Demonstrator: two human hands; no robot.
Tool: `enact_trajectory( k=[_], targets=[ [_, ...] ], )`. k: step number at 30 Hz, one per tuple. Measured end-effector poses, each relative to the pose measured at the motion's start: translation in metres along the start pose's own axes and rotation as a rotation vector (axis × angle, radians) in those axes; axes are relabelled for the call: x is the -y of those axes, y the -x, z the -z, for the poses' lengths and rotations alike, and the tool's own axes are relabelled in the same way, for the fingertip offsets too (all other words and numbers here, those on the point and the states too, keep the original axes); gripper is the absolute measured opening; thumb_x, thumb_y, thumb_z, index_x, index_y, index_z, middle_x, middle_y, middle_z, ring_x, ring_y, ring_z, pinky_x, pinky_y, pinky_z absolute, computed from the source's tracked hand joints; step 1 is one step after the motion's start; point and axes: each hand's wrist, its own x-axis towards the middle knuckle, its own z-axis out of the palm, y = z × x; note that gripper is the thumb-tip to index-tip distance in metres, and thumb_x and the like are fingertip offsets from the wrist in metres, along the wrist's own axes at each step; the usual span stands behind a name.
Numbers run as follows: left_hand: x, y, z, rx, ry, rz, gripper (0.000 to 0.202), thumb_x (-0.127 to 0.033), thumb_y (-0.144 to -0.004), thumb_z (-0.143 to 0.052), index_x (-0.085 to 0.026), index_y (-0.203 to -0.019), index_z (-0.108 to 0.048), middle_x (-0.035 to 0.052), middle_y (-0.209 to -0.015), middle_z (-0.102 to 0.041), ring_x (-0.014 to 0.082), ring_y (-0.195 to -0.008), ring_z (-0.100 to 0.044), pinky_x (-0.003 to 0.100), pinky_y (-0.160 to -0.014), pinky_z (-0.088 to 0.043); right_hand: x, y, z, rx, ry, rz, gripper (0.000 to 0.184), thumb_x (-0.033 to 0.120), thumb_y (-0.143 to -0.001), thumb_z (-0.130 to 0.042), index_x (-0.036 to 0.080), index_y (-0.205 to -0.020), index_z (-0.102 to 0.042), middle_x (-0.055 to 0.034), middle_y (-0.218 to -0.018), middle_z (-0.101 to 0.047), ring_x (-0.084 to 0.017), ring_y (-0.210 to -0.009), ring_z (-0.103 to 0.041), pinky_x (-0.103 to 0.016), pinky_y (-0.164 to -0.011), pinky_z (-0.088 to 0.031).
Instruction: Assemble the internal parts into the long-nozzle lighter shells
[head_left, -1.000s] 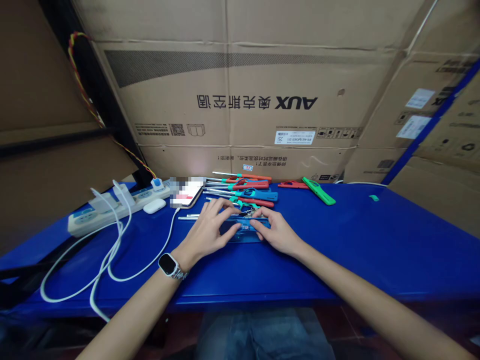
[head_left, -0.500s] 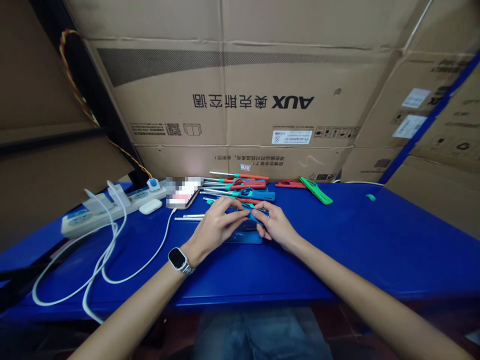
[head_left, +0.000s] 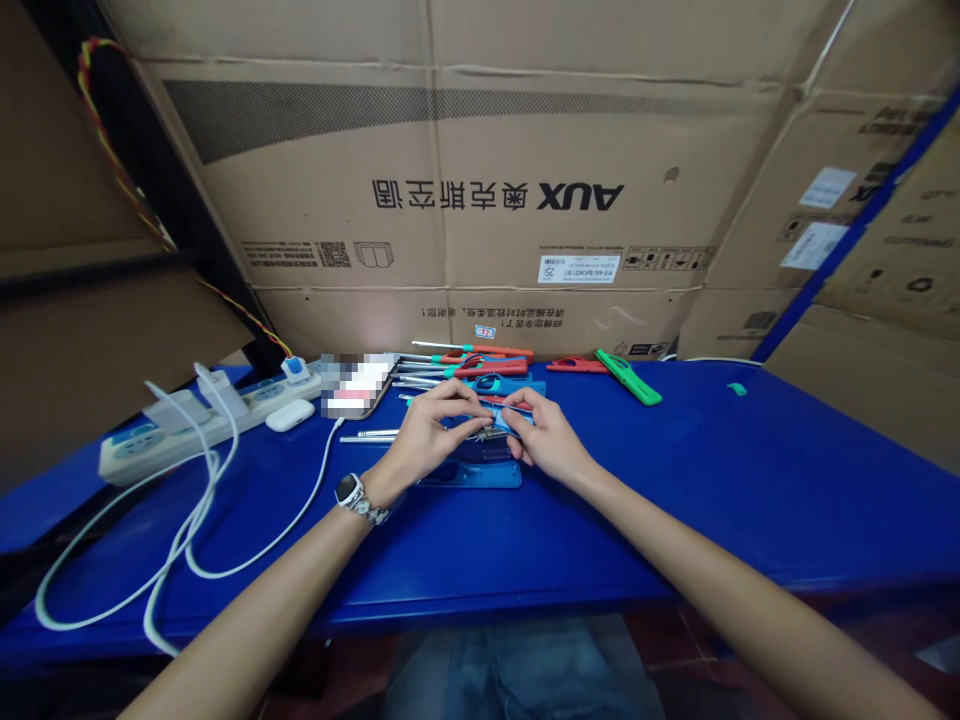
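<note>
- You have two hands at the centre: your right hand (head_left: 544, 437) pinches one blue piece (head_left: 501, 418); your left hand (head_left: 441, 428) has thumb and fingertips bent in beside it, and whether they grip anything you cannot tell.
- One blue casing (head_left: 487, 477) lies at 6 o'clock of that piece; two metal rods (head_left: 367, 438) show at 9 o'clock.
- One red handle (head_left: 574, 366) and one green handle (head_left: 634, 382) sit at 2 o'clock, one green scrap (head_left: 737, 389) near 3.
- One phone (head_left: 379, 385) lies at 10 o'clock; one white case (head_left: 290, 415) and one power strip (head_left: 135, 450) with two white chargers (head_left: 178, 412) at 9.
- The lighters (head_left: 510, 367) at 12 o'clock overlap beyond exact counting, some behind your fingers; the phone's screen is pixelated.
- Your tabletop (head_left: 675, 500) is glossy blue; cardboard (head_left: 495, 140) printed upside down stands at 12 o'clock, a black post (head_left: 150, 150) at 10.
</note>
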Motion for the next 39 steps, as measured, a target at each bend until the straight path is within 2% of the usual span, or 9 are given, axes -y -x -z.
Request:
enact_trajectory(
  k=[6, 10, 13, 19, 21, 24, 28, 33, 39],
  targets=[
    [-0.003, 0.005, -0.001, -0.012, -0.091, -0.068, 0.016, -0.031, -0.093, -0.062, -0.019, -0.089, -0.072, 0.0058, -0.091, -0.064, 0.0191, -0.087, -0.061, 0.035, -0.080, -0.050, -0.001, 0.001, -0.001, -0.013, -0.008, -0.001, 0.024, 0.044, -0.083, -0.053, 0.022, -0.091, -0.045, 0.0100, -0.042, -0.051, -0.008, -0.030, -0.037, -0.017, -0.036, -0.026],
    [-0.007, 0.006, 0.001, 0.103, -0.328, -0.129, 0.014, -0.025, -0.099, -0.051, -0.018, -0.095, -0.063, 0.0070, -0.100, -0.061, 0.0207, -0.096, -0.058, 0.037, -0.086, -0.045, -0.006, 0.002, -0.004, -0.004, -0.017, 0.025, 0.024, 0.044, -0.084, -0.051, 0.022, -0.094, -0.044, 0.0109, -0.043, -0.050, -0.008, -0.032, -0.038, -0.017, -0.037, -0.027],
    [-0.008, 0.009, 0.004, 0.217, -0.459, -0.136, 0.016, -0.024, -0.101, -0.043, -0.018, -0.096, -0.057, 0.0080, -0.103, -0.060, 0.0215, -0.096, -0.055, 0.037, -0.085, -0.043, -0.012, 0.007, -0.007, 0.006, 0.012, 0.020, 0.023, 0.042, -0.085, -0.048, 0.022, -0.097, -0.044, 0.0107, -0.044, -0.051, -0.009, -0.034, -0.037, -0.018, -0.039, -0.028],
    [-0.008, 0.018, 0.012, 0.331, -0.538, -0.151, 0.021, -0.025, -0.103, -0.035, -0.019, -0.096, -0.054, 0.0064, -0.099, -0.060, 0.0205, -0.090, -0.055, 0.035, -0.081, -0.040, -0.020, 0.021, -0.013, 0.034, 0.089, 0.002, 0.017, 0.035, -0.088, -0.047, 0.022, -0.098, -0.047, 0.0104, -0.044, -0.046, -0.011, -0.039, -0.043, -0.020, -0.045, -0.032],
    [-0.009, 0.020, 0.011, 0.338, -0.570, -0.170, 0.020, -0.030, -0.103, -0.038, -0.019, -0.098, -0.054, 0.0061, -0.098, -0.061, 0.0212, -0.090, -0.055, 0.035, -0.080, -0.039, -0.021, 0.023, -0.016, 0.034, 0.051, -0.012, 0.016, 0.034, -0.089, -0.046, 0.022, -0.099, -0.046, 0.0112, -0.044, -0.043, -0.012, -0.038, -0.043, -0.021, -0.044, -0.031],
    [-0.011, 0.021, 0.004, 0.308, -0.727, -0.177, 0.025, -0.038, -0.101, -0.042, -0.018, -0.091, -0.054, 0.0078, -0.092, -0.060, 0.0239, -0.084, -0.054, 0.037, -0.077, -0.038, -0.021, 0.024, -0.019, 0.018, 0.018, -0.013, 0.016, 0.034, -0.089, -0.046, 0.023, -0.100, -0.045, 0.0119, -0.043, -0.041, -0.012, -0.037, -0.042, -0.020, -0.043, -0.029],
    [-0.015, 0.021, -0.008, 0.298, -0.912, -0.166, 0.024, -0.030, -0.100, -0.041, -0.017, -0.087, -0.056, 0.0104, -0.090, -0.059, 0.0265, -0.081, -0.054, 0.039, -0.074, -0.036, -0.022, 0.025, -0.024, -0.031, 0.054, 0.015, 0.016, 0.031, -0.092, -0.043, 0.023, -0.105, -0.046, 0.0100, -0.046, -0.046, -0.012, -0.040, -0.045, -0.021, -0.045, -0.032],
    [-0.019, 0.022, -0.016, 0.296, -0.965, -0.117, 0.018, -0.022, -0.098, -0.043, -0.017, -0.088, -0.057, 0.0114, -0.091, -0.060, 0.0279, -0.083, -0.054, 0.039, -0.074, -0.037, -0.023, 0.030, -0.026, -0.043, 0.242, 0.075, 0.032, 0.025, -0.095, -0.039, 0.023, -0.126, -0.046, 0.0052, -0.057, -0.055, -0.016, -0.051, -0.055, -0.027, -0.055, -0.043],
    [-0.017, 0.023, -0.011, 0.286, -0.908, -0.044, 0.023, -0.028, -0.102, -0.037, -0.017, -0.091, -0.054, 0.0095, -0.093, -0.060, 0.0255, -0.083, -0.054, 0.037, -0.075, -0.038, -0.020, 0.035, -0.026, -0.077, 0.400, 0.154, 0.040, 0.026, -0.096, -0.038, 0.027, -0.136, -0.040, 0.0018, -0.069, -0.060, -0.019, -0.064, -0.060, -0.032, -0.066, -0.047]
  ],
)
